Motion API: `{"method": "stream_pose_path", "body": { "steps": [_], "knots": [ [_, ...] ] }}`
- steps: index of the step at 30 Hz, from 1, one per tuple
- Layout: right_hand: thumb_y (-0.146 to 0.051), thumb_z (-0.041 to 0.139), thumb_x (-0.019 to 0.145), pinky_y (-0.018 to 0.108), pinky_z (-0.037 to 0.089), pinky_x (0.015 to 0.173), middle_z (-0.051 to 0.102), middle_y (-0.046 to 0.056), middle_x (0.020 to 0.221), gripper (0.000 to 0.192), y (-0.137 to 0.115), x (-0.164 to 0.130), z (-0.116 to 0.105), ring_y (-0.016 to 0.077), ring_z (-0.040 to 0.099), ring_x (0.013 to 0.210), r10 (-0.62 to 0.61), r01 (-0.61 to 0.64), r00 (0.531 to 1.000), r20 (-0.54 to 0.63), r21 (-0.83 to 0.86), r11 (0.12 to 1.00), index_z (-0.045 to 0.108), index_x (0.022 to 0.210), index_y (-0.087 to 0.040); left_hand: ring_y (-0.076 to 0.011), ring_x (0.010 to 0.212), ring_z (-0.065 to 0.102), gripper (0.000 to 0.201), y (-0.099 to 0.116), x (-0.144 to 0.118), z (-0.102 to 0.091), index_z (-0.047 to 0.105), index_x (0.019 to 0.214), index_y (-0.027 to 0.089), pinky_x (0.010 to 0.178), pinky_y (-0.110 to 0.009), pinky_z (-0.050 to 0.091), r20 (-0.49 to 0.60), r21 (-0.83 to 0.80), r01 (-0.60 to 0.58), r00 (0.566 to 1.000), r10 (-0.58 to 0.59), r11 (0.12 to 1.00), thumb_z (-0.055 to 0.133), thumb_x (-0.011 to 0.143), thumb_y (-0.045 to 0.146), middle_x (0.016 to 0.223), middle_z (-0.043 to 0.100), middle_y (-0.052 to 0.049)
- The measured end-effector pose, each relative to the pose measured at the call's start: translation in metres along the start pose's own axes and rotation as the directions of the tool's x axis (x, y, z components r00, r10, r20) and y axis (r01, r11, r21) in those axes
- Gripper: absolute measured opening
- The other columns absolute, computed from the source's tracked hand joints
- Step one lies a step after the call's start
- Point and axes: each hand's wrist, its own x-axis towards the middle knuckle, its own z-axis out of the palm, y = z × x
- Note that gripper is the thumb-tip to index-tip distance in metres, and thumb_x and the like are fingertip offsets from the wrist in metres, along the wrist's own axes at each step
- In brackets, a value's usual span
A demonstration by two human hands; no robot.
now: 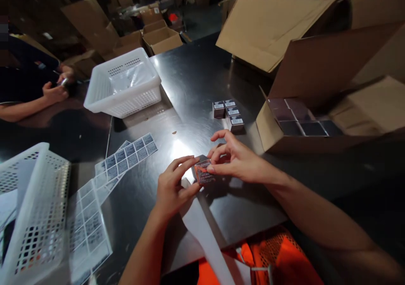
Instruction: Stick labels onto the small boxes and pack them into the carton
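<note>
Both hands pinching one small box (204,173) at near centre of the counter (190,78).

Left hand (172,188) and right hand (236,158) closed on it, label strip (205,234) trailing underneath; four labelled boxes (229,113) set aside beyond, more waiting in the carton (300,122) at right, label sheets (126,156) at left.

Dim room; glossy dark table (196,78); cardboard boxes (161,38) stacked behind.

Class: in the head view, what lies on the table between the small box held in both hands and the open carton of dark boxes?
A cluster of small labelled boxes stands there on the dark table, apart from the held small box and open carton.
</note>
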Motion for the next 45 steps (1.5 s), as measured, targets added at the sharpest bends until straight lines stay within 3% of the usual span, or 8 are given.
{"method": "stream_pose_path", "body": {
  "steps": [15,18,21,23,29,32,38,45],
  "knots": [
    [-0.033,0.084,0.067,0.032,0.05,0.061,0.059,-0.009,0.061,0.066,0.001,-0.001,0.007,0.0202,0.066,0.061,-0.062,-0.059,0.961,-0.27,-0.417,0.907,0.041,0.117,-0.025,-0.0186,0.093,0.071,0.048,0.002,-0.001,0.004,0.068,0.12,0.026,0.073,-0.025,0.057,0.004,0.075,0.057,0.998,-0.057,0.996,0.082,0.074,0.027,0.114,0.073,-0.005],
    [-0.046,0.083,0.07,0.033,0.047,0.06,0.052,-0.01,0.06,0.073,-0.009,-0.002,-0.009,0.0187,0.059,0.057,-0.217,-0.066,0.855,-0.472,-0.513,0.856,0.04,0.126,-0.024,-0.015,0.073,0.068,0.046,0.002,-0.001,0.004,0.07,0.115,0.025,0.057,-0.023,0.052,-0.061,0.063,0.133,0.99,-0.129,0.989,0.083,0.072,0.033,0.107,0.075,-0.004],
    [-0.046,0.071,0.085,0.033,0.051,0.065,0.054,-0.005,0.074,0.082,-0.021,-0.006,-0.018,0.0191,0.06,0.07,-0.443,0.148,0.594,-0.671,-0.451,0.88,0.019,0.146,-0.029,-0.0103,0.055,0.06,0.048,-0.003,-0.002,0.004,0.07,0.113,0.025,0.043,-0.021,0.039,-0.18,-0.026,0.322,0.93,-0.321,0.947,0.084,0.07,0.04,0.1,0.075,-0.002],
    [-0.042,0.067,0.089,0.032,0.053,0.068,0.055,-0.003,0.082,0.083,-0.022,-0.008,-0.014,0.0186,0.06,0.075,-0.523,0.283,0.535,-0.664,-0.442,0.851,0.011,0.15,-0.034,-0.014,0.067,0.066,0.053,-0.008,-0.002,0.004,0.068,0.115,0.025,0.043,-0.02,0.038,-0.225,-0.155,0.426,0.863,-0.452,0.891,0.085,0.068,0.043,0.105,0.075,-0.004],
    [-0.04,0.088,0.069,0.042,0.057,0.093,0.061,0.009,0.122,0.091,0.014,0.003,0.016,0.0247,0.061,0.115,-0.445,0.4,0.889,-0.106,-0.292,0.869,0.037,0.144,-0.028,-0.0199,0.096,0.071,0.058,-0.019,0.001,0.008,0.058,0.123,0.027,0.067,-0.024,0.056,-0.134,-0.545,0.391,0.832,-0.538,0.742,0.079,0.073,0.047,0.118,0.071,-0.008],
    [-0.036,0.09,0.065,0.041,0.058,0.092,0.06,0.01,0.128,0.091,0.023,0.01,0.02,0.0235,0.063,0.113,-0.394,0.378,0.917,-0.066,-0.171,0.91,0.044,0.142,-0.026,-0.0195,0.095,0.071,0.061,-0.018,0.001,0.011,0.057,0.125,0.027,0.074,-0.028,0.058,-0.069,-0.598,0.354,0.871,-0.487,0.719,0.078,0.073,0.053,0.117,0.071,-0.009],
    [-0.025,0.075,0.079,0.033,0.059,0.081,0.064,0.002,0.088,0.007,0.011,0.011,0.018,0.0161,0.066,0.084,-0.455,0.396,0.878,-0.152,-0.303,0.867,0.071,0.083,-0.022,-0.0019,0.045,0.049,0.075,-0.011,0.0,0.006,0.052,0.135,0.031,0.04,-0.018,0.036,0.057,-0.492,0.476,0.853,-0.519,0.729,0.085,0.068,0.041,0.132,0.066,-0.01],
    [-0.032,0.089,0.061,0.035,0.061,0.086,0.057,0.005,0.117,0.053,0.033,0.023,0.025,0.0188,0.063,0.106,-0.293,0.289,0.933,-0.209,-0.049,0.956,0.062,0.106,-0.023,-0.0202,0.097,0.071,0.037,-0.013,0.007,0.008,0.065,0.093,0.02,0.064,-0.023,0.054,-0.07,-0.521,0.45,0.824,-0.562,0.725,0.081,0.072,0.046,0.118,0.072,-0.01]
  ]
}}
